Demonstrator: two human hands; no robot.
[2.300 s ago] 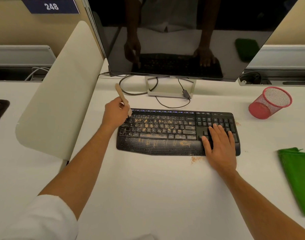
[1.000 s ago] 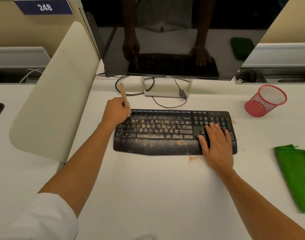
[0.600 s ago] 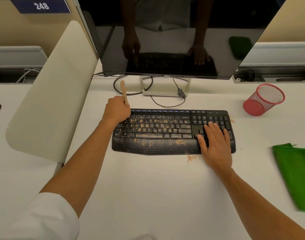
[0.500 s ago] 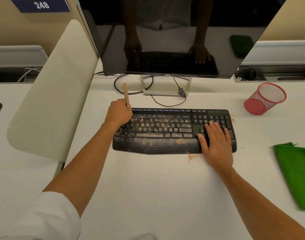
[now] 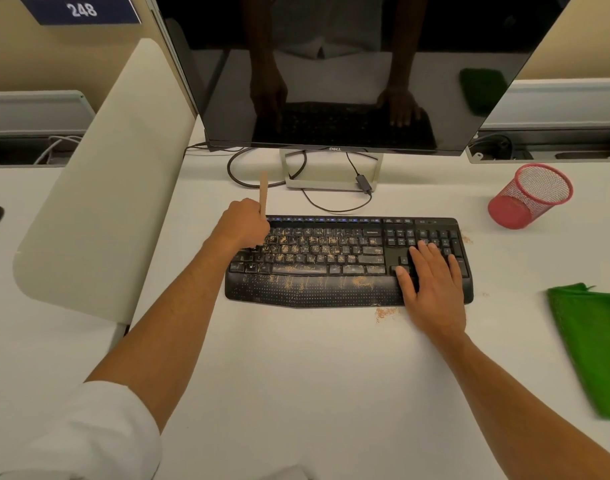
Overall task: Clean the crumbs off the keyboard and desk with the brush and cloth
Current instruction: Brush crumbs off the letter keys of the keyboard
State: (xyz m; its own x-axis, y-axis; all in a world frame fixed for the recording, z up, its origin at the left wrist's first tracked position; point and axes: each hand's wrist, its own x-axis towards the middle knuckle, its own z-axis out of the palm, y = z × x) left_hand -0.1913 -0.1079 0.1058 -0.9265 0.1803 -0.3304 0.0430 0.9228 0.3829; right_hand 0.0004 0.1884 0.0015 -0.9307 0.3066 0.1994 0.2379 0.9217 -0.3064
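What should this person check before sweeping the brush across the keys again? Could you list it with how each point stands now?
1. Brush held firmly: ok. The left hand grips the brush, its wooden handle sticking up above the fist.
2. Bristles on the keys: cannot tell; the hand hides them.
3. Keyboard steadied: ok. The right hand rests flat on the right end of the keyboard.
4. Crumbs left on the keys: not ok; many still lie on the keys and palm rest.
5. Desk clean: not ok; a small crumb pile lies just in front of the keyboard.
6. Cloth in reach: ok. The green cloth lies on the desk to the right.
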